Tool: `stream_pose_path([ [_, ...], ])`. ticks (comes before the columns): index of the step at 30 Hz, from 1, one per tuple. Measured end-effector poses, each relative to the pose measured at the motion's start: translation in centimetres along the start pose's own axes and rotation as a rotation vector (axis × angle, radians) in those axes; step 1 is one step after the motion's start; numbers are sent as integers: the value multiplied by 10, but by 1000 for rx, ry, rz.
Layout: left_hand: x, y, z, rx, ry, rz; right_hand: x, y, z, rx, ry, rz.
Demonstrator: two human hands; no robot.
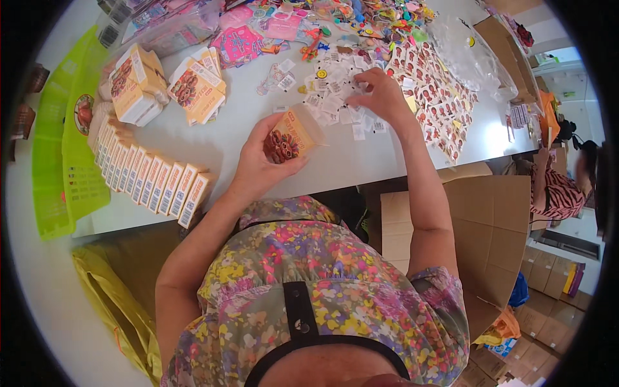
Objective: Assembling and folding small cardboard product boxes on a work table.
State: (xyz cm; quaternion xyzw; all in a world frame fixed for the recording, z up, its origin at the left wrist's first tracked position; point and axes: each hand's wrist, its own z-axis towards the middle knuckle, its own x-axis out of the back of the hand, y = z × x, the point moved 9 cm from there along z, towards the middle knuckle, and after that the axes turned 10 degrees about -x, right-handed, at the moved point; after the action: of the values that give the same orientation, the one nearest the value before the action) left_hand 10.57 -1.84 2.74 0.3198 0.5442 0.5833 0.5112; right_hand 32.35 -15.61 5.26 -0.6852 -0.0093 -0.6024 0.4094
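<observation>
My left hand (261,161) is wrapped around a small orange and white carton (284,138) printed with a food picture, held above the near part of the table. One end of the carton, toward the right, looks pale and unfolded. Over a scattered pile of small white packets with barcodes (332,97) hovers my right hand (383,97). Its thumb and forefinger are apart, and I see nothing between them. Just right of that hand lies a spread of red-printed stickers (435,97).
A curved row of matching cartons (151,180) stands at the table's left, by a green plastic basket (55,161). Stacked flat cartons (200,90) lie behind. Pink packets (238,45) and colourful small toys (380,16) fill the far side. Another person (558,190) is at right.
</observation>
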Motion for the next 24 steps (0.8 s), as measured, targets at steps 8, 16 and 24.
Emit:
stream_pose_path([
  [8, -4, 5, 6, 101, -10, 70, 1, 20, -3, 49, 13, 259],
  [16, 7, 2, 10, -131, 53, 512, 30, 18, -17, -291, 61, 824],
  [24, -6, 29, 12, -268, 46, 854, 13, -95, -72, 145, 78, 400],
])
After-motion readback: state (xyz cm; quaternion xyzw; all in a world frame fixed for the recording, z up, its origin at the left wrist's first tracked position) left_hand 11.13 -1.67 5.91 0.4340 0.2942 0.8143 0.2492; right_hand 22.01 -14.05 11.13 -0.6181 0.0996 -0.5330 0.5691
